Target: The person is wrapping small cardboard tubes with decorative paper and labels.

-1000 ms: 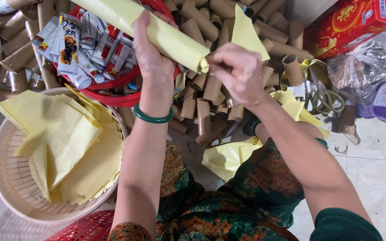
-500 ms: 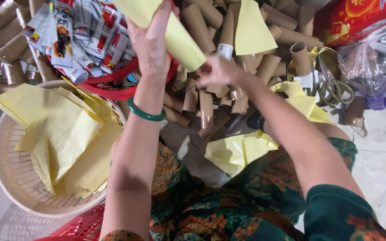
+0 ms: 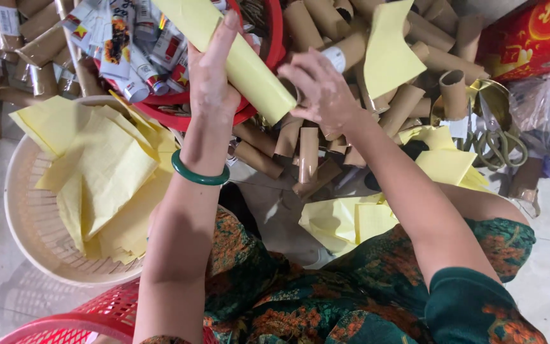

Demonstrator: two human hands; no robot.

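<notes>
The left hand (image 3: 211,76) is wrapped around a tube covered in yellow paper (image 3: 237,54), holding it slanted above the red basket (image 3: 268,38). The right hand (image 3: 323,89) is closed at the tube's lower end, fingertips pinching the paper there. A green bangle (image 3: 200,175) sits on the left wrist. Behind the hands lies a heap of bare cardboard tubes (image 3: 307,153), with 1 loose yellow sheet (image 3: 389,51) standing among them. The red basket holds printed wrappers (image 3: 122,51). To the left, a cream basket (image 3: 33,216) carries a stack of yellow paper sheets (image 3: 103,172). More yellow sheets (image 3: 345,220) rest on the person's lap, just beside the right forearm.
</notes>
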